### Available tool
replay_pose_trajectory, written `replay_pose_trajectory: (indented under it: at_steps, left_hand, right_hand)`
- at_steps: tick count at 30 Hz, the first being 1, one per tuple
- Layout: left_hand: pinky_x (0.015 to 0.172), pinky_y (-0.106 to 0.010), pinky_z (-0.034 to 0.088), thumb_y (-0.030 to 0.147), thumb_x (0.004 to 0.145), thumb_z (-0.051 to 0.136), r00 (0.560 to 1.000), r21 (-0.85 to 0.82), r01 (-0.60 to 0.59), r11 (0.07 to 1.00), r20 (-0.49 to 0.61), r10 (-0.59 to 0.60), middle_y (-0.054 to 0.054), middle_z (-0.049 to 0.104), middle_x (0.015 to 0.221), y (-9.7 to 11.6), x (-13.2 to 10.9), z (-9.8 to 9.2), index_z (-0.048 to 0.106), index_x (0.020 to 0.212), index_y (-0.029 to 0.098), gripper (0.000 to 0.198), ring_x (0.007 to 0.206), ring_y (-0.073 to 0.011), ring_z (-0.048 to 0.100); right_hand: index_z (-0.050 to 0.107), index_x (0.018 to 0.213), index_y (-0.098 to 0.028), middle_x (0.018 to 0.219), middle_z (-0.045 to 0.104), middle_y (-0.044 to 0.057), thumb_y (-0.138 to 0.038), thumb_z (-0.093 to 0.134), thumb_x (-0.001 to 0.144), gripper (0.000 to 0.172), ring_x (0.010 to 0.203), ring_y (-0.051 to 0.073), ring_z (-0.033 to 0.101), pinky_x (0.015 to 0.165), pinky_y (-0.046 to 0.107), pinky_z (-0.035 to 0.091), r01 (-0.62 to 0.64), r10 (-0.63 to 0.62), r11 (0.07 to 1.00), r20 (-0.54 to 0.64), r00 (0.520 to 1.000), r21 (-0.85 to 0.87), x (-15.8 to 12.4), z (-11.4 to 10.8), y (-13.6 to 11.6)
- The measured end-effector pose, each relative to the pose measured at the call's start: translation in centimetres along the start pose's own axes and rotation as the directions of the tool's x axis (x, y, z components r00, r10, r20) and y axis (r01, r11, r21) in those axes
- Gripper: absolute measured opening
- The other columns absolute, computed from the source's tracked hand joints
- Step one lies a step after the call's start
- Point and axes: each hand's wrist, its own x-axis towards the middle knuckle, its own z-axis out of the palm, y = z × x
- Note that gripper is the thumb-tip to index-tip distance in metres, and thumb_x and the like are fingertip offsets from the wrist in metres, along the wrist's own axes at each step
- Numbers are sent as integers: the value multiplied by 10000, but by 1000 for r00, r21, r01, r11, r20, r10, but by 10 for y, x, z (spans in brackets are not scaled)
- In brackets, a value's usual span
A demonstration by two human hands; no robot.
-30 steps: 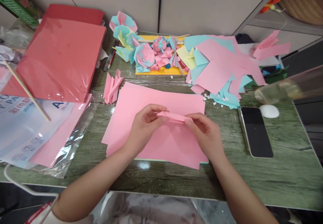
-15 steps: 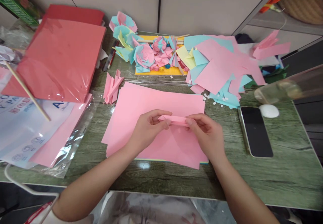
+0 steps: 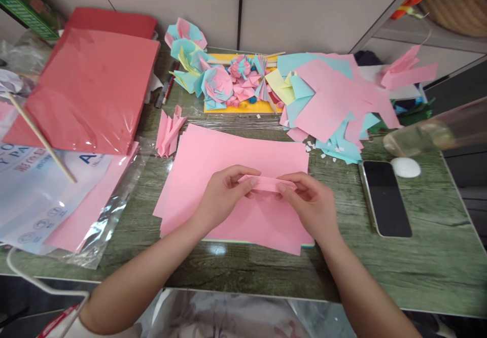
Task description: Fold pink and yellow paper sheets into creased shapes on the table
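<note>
A narrow folded strip of pink paper (image 3: 266, 183) is held level between my two hands, above a stack of pink paper sheets (image 3: 236, 150). My left hand (image 3: 228, 191) pinches its left end, thumb on the near face and fingers behind. At the right end, my right hand (image 3: 310, 198) grips it the same way, with the thumb lying along the near face. Several folded pink paper pieces (image 3: 170, 131) lie together just beyond the stack's left corner.
Red paper in clear wrap (image 3: 95, 84) and a plastic paper packet (image 3: 45, 196) with a wooden stick (image 3: 41, 137) lie left. Behind are paper flowers (image 3: 218, 84), thin wires (image 3: 239, 124) and loose coloured sheets (image 3: 327, 94). A phone (image 3: 386, 198) and white earbud case (image 3: 405, 167) lie right.
The strip has tilted slightly, so more of its near face shows. My right thumb has shifted a little left along it; my left hand has barely moved.
</note>
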Motion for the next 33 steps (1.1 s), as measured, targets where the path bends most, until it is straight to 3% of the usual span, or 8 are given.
replay_pose_trajectory:
  at_steps: [4, 8, 14, 21, 26, 29, 33]
  left_hand:
    - [597, -242, 512, 276, 715, 710, 998, 1, 29, 1000, 60, -29, -29, 689, 821, 0, -1, 0, 653, 949, 172, 262, 672, -148, 646]
    - [581, -240, 509, 235, 767, 647, 994, -38, 26, 999, 106, -22, -36, 689, 749, 1, -1, 0, 671, 866, 153, 131, 667, -152, 645]
    - [600, -249, 515, 209, 774, 629, 990, -203, 94, 975, 119, -70, -43, 720, 746, -2, -1, -2, 708, 871, 176, 129, 712, -183, 689]
    - [663, -261, 537, 139, 737, 625, 980, -362, 172, 916, 159, -121, -55, 728, 735, -3, 0, -4, 737, 797, 170, 131, 735, -187, 698]
    - [726, -285, 546, 191, 742, 667, 976, -325, 154, 933, 197, -92, -75, 733, 782, -1, -2, -4, 736, 823, 151, 113, 784, -198, 694]
    - [738, -288, 554, 230, 732, 708, 981, -252, 138, 958, 165, -98, -66, 736, 816, -2, -2, -1, 729, 845, 158, 135, 774, -187, 697]
    - [785, -296, 560, 216, 711, 735, 983, -279, 150, 949, 147, -112, -31, 734, 882, -6, 1, 1, 695, 985, 196, 278, 780, -164, 699]
  right_hand:
    - [656, 824, -217, 683, 658, -19, -250, 625, 785, 59, 596, 125, 621, 591, 249, 501, 5, -5, 999, 11, 1000, 34, 1, -2, -2]
    - [660, 844, -233, 740, 665, -18, -253, 627, 787, 69, 596, 118, 619, 586, 248, 514, 8, -13, 993, 46, 999, 119, 2, -3, -3]
    - [668, 882, -251, 772, 677, -1, -270, 579, 822, 109, 633, 139, 628, 618, 285, 526, 24, -36, 988, 78, 996, 151, 3, -6, -1]
    - [686, 863, -250, 754, 668, -7, -147, 531, 823, 190, 697, 143, 627, 673, 288, 506, 93, -106, 987, 94, 990, 130, 1, -9, -1]
    - [673, 864, -222, 772, 666, 9, -178, 559, 808, 135, 726, 159, 630, 691, 302, 499, 90, -114, 979, 130, 985, 180, 0, -10, -3]
    - [664, 795, -217, 748, 665, 8, -260, 647, 764, 55, 689, 155, 618, 651, 292, 491, 65, -69, 995, 43, 997, 80, 1, -6, -3]
    - [648, 806, -233, 769, 672, -12, -267, 736, 680, 157, 600, 123, 593, 549, 251, 458, -4, 9, 999, -126, 992, 42, 3, -1, 1]
